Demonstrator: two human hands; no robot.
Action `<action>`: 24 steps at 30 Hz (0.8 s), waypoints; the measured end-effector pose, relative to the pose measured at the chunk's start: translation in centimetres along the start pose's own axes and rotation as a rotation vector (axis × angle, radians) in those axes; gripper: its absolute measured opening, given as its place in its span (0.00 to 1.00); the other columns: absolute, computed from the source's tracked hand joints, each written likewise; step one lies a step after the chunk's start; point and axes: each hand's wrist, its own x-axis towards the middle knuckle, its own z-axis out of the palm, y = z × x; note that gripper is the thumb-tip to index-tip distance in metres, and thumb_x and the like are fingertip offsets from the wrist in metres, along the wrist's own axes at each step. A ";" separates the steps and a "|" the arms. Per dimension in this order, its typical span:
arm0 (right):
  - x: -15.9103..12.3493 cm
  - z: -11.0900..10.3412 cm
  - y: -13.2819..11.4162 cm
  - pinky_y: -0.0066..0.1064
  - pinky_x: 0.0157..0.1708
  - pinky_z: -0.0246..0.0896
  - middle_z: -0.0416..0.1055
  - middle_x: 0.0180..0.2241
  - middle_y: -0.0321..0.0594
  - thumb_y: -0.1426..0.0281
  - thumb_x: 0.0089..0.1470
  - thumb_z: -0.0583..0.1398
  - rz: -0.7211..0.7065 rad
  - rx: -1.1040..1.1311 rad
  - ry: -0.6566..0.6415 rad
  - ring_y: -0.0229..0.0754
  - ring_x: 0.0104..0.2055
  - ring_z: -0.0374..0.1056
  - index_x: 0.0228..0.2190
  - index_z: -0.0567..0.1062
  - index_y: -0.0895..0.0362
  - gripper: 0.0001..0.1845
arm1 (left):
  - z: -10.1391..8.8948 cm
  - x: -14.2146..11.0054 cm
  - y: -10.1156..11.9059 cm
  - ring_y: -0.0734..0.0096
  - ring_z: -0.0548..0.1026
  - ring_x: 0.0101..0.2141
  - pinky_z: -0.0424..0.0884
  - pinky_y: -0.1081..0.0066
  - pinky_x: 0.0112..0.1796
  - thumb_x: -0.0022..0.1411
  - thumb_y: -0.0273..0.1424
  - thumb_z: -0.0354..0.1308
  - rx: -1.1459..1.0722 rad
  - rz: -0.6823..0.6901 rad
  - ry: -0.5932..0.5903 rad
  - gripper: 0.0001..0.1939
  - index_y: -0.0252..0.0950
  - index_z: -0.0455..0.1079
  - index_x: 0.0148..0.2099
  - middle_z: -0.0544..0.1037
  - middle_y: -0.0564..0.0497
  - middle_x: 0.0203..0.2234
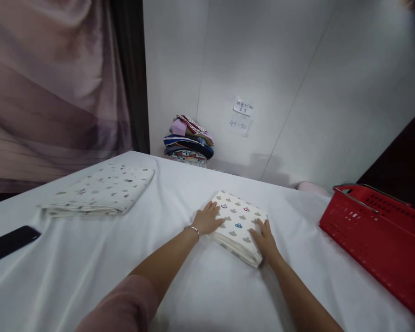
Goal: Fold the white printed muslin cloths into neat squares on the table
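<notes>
A neatly folded white cloth lies on the white-covered table, printed with grey shapes and a few red, blue and purple motifs. Several layers show along its near edge. My left hand rests against its left side with the fingers stretched out, the thumb over the top; a bracelet circles the wrist. On the right edge of the same cloth lies my right hand, fingers spread over the corner. A second, larger folded cloth, white with small dark prints, sits apart to the left.
A red plastic basket with metal handles stands on the right. At the left edge lies a black flat object. Behind the table rises a stack of folded clothes. Paper notes are stuck to the wall; a curtain hangs at left.
</notes>
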 end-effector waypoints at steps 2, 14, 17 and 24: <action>-1.5 0.1 0.4 0.38 0.57 0.47 0.39 0.63 0.42 0.57 0.50 0.52 0.036 0.082 -0.014 0.48 0.63 0.41 0.57 0.56 0.55 0.34 | -0.2 -0.2 0.5 0.59 0.36 0.62 0.50 0.49 0.54 0.58 0.50 0.38 -0.010 -0.024 -0.011 0.33 0.43 0.47 0.62 0.41 0.53 0.64; 4.6 -6.4 1.3 0.42 0.56 0.48 0.56 0.58 0.49 0.76 0.45 0.55 -0.259 -0.461 -0.153 0.51 0.59 0.52 0.50 0.68 0.59 0.27 | 1.8 -8.5 4.7 0.57 0.32 0.62 0.51 0.52 0.56 0.55 0.55 0.42 -0.246 0.143 -0.080 0.39 0.42 0.45 0.64 0.41 0.50 0.64; 5.0 -5.8 -1.0 0.44 0.57 0.44 0.52 0.59 0.50 0.73 0.49 0.55 -0.340 -0.482 -0.150 0.52 0.62 0.45 0.50 0.68 0.59 0.24 | 2.7 -9.6 4.2 0.59 0.33 0.62 0.51 0.51 0.55 0.57 0.53 0.43 -0.228 0.211 0.005 0.36 0.43 0.45 0.64 0.42 0.52 0.64; 3.3 0.2 -8.6 0.38 0.59 0.40 0.49 0.61 0.48 0.61 0.56 0.49 -0.540 -0.390 -0.195 0.46 0.63 0.42 0.55 0.62 0.60 0.27 | 4.0 -10.4 4.3 0.58 0.34 0.62 0.52 0.51 0.54 0.58 0.48 0.48 -0.163 0.248 0.164 0.34 0.42 0.47 0.63 0.46 0.49 0.63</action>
